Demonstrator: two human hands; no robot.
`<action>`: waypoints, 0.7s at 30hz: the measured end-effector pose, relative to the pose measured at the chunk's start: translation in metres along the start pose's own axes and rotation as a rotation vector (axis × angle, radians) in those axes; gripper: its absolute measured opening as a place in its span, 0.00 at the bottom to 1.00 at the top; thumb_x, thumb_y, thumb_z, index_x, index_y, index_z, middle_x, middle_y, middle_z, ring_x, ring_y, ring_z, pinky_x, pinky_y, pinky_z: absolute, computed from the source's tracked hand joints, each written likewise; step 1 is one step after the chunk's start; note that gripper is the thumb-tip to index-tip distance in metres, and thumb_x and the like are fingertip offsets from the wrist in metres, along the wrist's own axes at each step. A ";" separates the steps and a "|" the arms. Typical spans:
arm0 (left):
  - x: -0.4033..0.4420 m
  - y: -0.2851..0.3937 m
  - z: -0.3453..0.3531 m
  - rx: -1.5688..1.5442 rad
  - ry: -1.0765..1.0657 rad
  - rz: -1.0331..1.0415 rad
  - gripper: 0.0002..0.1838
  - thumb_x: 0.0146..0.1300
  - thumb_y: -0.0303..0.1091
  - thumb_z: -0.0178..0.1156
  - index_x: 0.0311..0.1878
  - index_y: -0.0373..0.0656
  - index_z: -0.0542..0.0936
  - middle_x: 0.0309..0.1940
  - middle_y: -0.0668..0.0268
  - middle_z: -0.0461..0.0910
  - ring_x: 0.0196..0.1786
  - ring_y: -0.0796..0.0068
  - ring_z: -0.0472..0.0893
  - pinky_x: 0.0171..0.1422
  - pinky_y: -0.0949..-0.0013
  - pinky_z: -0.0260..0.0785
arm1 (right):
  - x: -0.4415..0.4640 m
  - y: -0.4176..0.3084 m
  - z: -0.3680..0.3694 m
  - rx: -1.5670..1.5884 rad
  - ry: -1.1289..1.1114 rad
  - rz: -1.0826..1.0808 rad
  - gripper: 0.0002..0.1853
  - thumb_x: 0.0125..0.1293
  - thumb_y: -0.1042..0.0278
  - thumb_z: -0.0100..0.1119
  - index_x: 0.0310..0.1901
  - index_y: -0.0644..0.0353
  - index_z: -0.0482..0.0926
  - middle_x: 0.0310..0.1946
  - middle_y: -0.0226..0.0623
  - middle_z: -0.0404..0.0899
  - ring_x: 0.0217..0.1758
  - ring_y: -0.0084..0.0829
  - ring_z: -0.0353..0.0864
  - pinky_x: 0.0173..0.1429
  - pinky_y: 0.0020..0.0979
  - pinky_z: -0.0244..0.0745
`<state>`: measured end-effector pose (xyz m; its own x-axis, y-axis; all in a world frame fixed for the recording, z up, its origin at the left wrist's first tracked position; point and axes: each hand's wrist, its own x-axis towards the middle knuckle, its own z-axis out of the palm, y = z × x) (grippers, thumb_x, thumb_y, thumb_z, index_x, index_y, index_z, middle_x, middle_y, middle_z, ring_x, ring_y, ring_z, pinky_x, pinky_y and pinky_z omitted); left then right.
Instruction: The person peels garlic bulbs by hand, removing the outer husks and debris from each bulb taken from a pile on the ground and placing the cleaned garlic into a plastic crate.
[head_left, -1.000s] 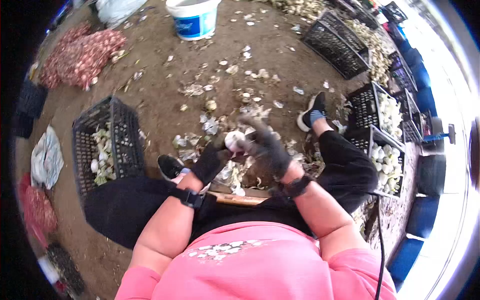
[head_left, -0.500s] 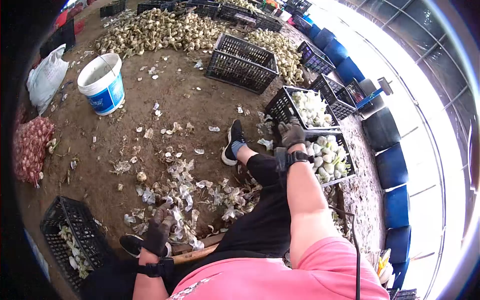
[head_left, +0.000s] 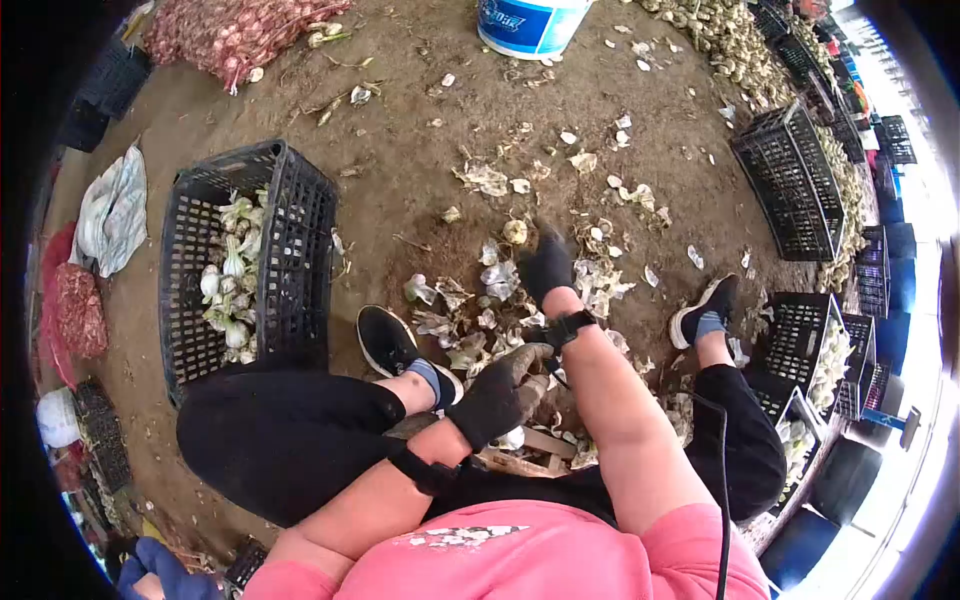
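Observation:
My right hand (head_left: 547, 266), in a dark glove, is stretched out low over the ground. Its blurred fingers point toward a single garlic bulb (head_left: 515, 231), a small gap apart from it, and nothing shows in them. Closer to my body, my left hand (head_left: 497, 397), gloved with pale, dirty fingertips, has its fingers curled. Whatever it may hold is hidden. Just below it shows a white rounded thing (head_left: 512, 438), perhaps a bulb; I cannot tell whether the hand touches it. Papery garlic skins (head_left: 465, 345) lie scattered around both hands.
A black crate (head_left: 300, 235) with garlic bulbs stands at my left. Crates of white garlic (head_left: 797, 440) are by my right leg. A blue-and-white bucket (head_left: 530, 30), red net sacks (head_left: 235, 35) and a garlic heap (head_left: 715, 40) lie farther off. Wooden pieces (head_left: 545, 445) sit between my legs.
My view has swung to the left. The right hand has left the crate of white garlic and reached over the ground beside the loose bulb. My left hand has come closer to the right forearm.

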<state>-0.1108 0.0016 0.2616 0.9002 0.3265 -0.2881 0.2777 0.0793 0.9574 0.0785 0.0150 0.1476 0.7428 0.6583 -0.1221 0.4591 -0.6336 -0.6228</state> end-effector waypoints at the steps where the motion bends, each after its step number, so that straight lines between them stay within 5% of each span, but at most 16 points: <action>1: 0.001 -0.001 0.001 -0.011 0.050 0.027 0.20 0.60 0.28 0.51 0.57 0.39 0.70 0.44 0.59 0.77 0.45 0.73 0.76 0.51 0.70 0.67 | 0.003 -0.012 0.006 -0.157 0.013 -0.058 0.30 0.54 0.65 0.60 0.60 0.50 0.67 0.61 0.51 0.64 0.55 0.53 0.72 0.56 0.44 0.70; 3: 0.003 -0.009 0.002 -0.137 0.079 -0.098 0.19 0.61 0.26 0.51 0.57 0.39 0.70 0.40 0.64 0.77 0.42 0.76 0.74 0.51 0.72 0.67 | 0.024 -0.002 0.034 -0.151 -0.163 0.009 0.30 0.53 0.62 0.60 0.60 0.47 0.67 0.64 0.50 0.59 0.55 0.56 0.71 0.58 0.45 0.69; 5: 0.001 -0.004 -0.004 -0.205 0.106 -0.209 0.18 0.61 0.27 0.51 0.56 0.39 0.71 0.39 0.64 0.76 0.42 0.77 0.74 0.51 0.73 0.67 | 0.038 0.014 0.048 -0.260 -0.161 -0.032 0.27 0.50 0.63 0.62 0.56 0.45 0.72 0.52 0.48 0.73 0.52 0.52 0.74 0.54 0.43 0.73; 7: 0.002 -0.004 -0.010 -0.095 0.184 -0.110 0.18 0.60 0.29 0.52 0.54 0.39 0.72 0.39 0.64 0.75 0.42 0.75 0.74 0.50 0.72 0.67 | 0.052 0.027 0.042 -0.024 -0.143 -0.213 0.23 0.48 0.63 0.65 0.49 0.48 0.77 0.43 0.46 0.79 0.49 0.48 0.77 0.51 0.40 0.74; 8: 0.003 -0.007 -0.012 -0.129 0.207 -0.158 0.18 0.60 0.28 0.52 0.54 0.39 0.72 0.39 0.65 0.75 0.41 0.75 0.74 0.49 0.72 0.68 | 0.054 0.024 0.036 -0.040 -0.220 -0.086 0.19 0.47 0.64 0.67 0.43 0.51 0.79 0.39 0.44 0.80 0.45 0.44 0.79 0.50 0.38 0.74; 9: 0.004 0.000 -0.015 -0.168 0.226 -0.205 0.18 0.60 0.28 0.52 0.54 0.39 0.72 0.38 0.65 0.74 0.40 0.75 0.74 0.49 0.72 0.68 | 0.050 0.025 0.029 0.025 -0.159 -0.211 0.22 0.47 0.66 0.68 0.47 0.54 0.76 0.41 0.44 0.80 0.43 0.40 0.80 0.47 0.36 0.75; 11: 0.015 -0.048 0.002 -0.401 0.380 -0.024 0.19 0.58 0.25 0.52 0.55 0.40 0.71 0.38 0.67 0.75 0.42 0.77 0.73 0.49 0.72 0.68 | 0.027 0.002 0.000 0.449 -0.262 -0.017 0.27 0.45 0.68 0.68 0.50 0.57 0.72 0.44 0.44 0.79 0.45 0.38 0.80 0.49 0.36 0.75; 13: 0.016 -0.029 -0.007 -0.365 0.463 -0.077 0.18 0.58 0.25 0.52 0.54 0.41 0.71 0.38 0.68 0.74 0.40 0.79 0.72 0.47 0.73 0.68 | -0.001 -0.009 -0.029 0.315 -0.272 -0.137 0.30 0.45 0.69 0.70 0.52 0.59 0.70 0.44 0.44 0.79 0.46 0.34 0.80 0.50 0.34 0.74; 15: 0.017 -0.015 -0.010 -0.243 0.533 -0.063 0.19 0.58 0.24 0.53 0.54 0.42 0.72 0.37 0.69 0.74 0.37 0.80 0.72 0.43 0.75 0.67 | -0.036 -0.043 -0.080 0.108 -0.329 -0.298 0.29 0.47 0.69 0.68 0.53 0.60 0.69 0.45 0.46 0.79 0.48 0.42 0.79 0.51 0.36 0.73; 16: 0.016 -0.009 -0.010 -0.404 0.497 -0.175 0.18 0.59 0.25 0.54 0.54 0.42 0.72 0.39 0.69 0.75 0.38 0.79 0.73 0.42 0.74 0.67 | -0.047 -0.039 -0.087 0.078 -0.302 -0.375 0.29 0.47 0.69 0.67 0.54 0.60 0.69 0.45 0.46 0.78 0.48 0.44 0.79 0.51 0.37 0.73; 21: 0.014 0.002 -0.008 -0.492 0.232 0.026 0.20 0.64 0.33 0.54 0.59 0.43 0.70 0.38 0.68 0.77 0.38 0.81 0.76 0.39 0.75 0.70 | -0.105 -0.070 -0.136 0.131 -0.339 -0.566 0.29 0.47 0.66 0.69 0.52 0.60 0.70 0.44 0.45 0.77 0.48 0.41 0.78 0.51 0.36 0.73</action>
<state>-0.1006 0.0139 0.2594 0.7915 0.5292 -0.3058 0.0167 0.4815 0.8763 0.0345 -0.0653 0.3095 0.2009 0.9792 0.0283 0.6540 -0.1126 -0.7481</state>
